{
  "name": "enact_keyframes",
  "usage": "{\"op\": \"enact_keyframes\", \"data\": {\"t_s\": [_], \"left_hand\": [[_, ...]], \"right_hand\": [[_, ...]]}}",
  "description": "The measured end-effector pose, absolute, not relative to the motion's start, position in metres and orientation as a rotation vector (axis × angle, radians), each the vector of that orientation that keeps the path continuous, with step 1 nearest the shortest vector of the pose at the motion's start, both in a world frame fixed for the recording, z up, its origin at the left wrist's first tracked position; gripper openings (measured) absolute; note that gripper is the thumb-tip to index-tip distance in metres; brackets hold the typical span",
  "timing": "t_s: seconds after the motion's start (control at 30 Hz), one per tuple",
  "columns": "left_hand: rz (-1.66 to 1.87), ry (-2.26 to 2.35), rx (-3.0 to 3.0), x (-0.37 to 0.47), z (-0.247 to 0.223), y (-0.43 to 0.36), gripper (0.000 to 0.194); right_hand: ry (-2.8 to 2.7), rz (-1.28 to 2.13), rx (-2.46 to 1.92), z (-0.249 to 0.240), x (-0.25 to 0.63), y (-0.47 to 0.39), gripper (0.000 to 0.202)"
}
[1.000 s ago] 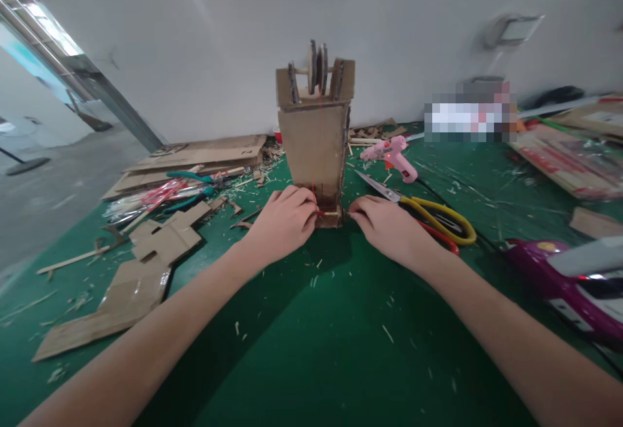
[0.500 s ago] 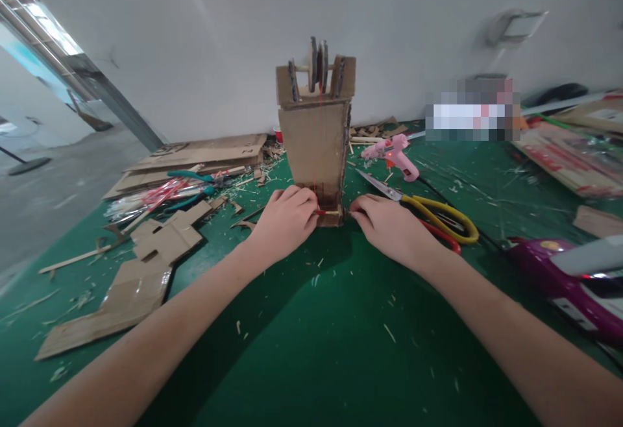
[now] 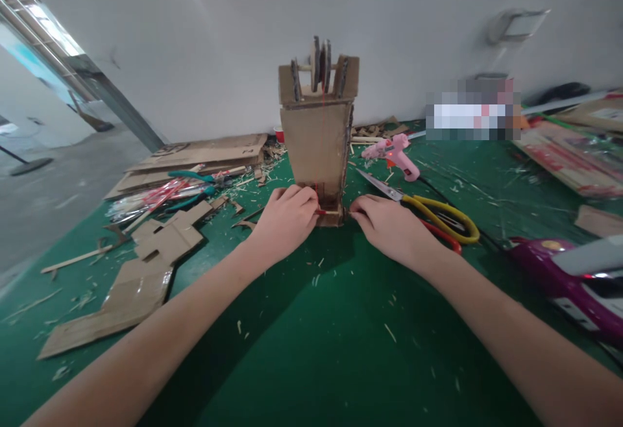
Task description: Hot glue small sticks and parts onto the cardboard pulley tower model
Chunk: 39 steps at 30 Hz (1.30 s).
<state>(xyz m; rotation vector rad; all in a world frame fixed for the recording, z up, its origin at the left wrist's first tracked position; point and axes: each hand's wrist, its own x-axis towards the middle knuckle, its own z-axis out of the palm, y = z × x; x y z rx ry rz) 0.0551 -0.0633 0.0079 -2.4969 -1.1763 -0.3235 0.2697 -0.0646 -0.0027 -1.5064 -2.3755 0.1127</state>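
Note:
A tall cardboard model [image 3: 316, 145] stands upright on the green table. At its top, cardboard discs [image 3: 321, 67] sit on a wooden stick between two side pieces. From them a thin red string [image 3: 324, 99] runs down the front to my left hand [image 3: 288, 220], whose closed fingers pinch it by the base. A wooden stick [image 3: 335, 213] crosses the base, with red string around its left part. My right hand [image 3: 387, 224] is closed, thumb and finger pinching the stick's end just outside the right wall. The fingertips of both hands are partly hidden.
Scissors [image 3: 438, 216] lie beyond my right hand, with a pink glue gun [image 3: 396, 154] behind them. A purple-and-grey device [image 3: 555, 278] is at far right. At left are cut cardboard pieces [image 3: 165, 239], green-handled pliers [image 3: 192, 177] and cardboard sheets [image 3: 195, 154]. Wood scraps litter the table.
The top of the cardboard model has shifted slightly to the right. Both hands keep nearly the same place and grip at its base.

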Motion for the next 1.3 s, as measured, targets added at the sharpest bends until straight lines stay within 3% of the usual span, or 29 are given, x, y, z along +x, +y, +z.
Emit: {"op": "enact_keyframes", "data": {"t_s": [0.37,0.5,0.7,1.3], "left_hand": [[-0.347,-1.214,-2.527,0.0535,0.0113,-0.0639,0.018],[-0.354,-1.282,-2.574,0.051,0.0111,-0.0608,0.027],[-0.454,-1.287,-2.649,0.0534,0.0088,-0.0568,0.018],[-0.263,-1.185,-2.538,0.0562,0.0089,-0.0624,0.025]], "right_hand": [[-2.399,0.066,-1.472,-0.0035,0.272,-0.0624,0.022],[-2.402,0.019,-1.459,-0.0036,0.2716,-0.0629,0.023],[-2.406,0.045,-1.452,-0.0036,0.2714,-0.0639,0.022],[-2.451,-0.053,-1.464,-0.0037,0.2714,-0.0641,0.027]]}}
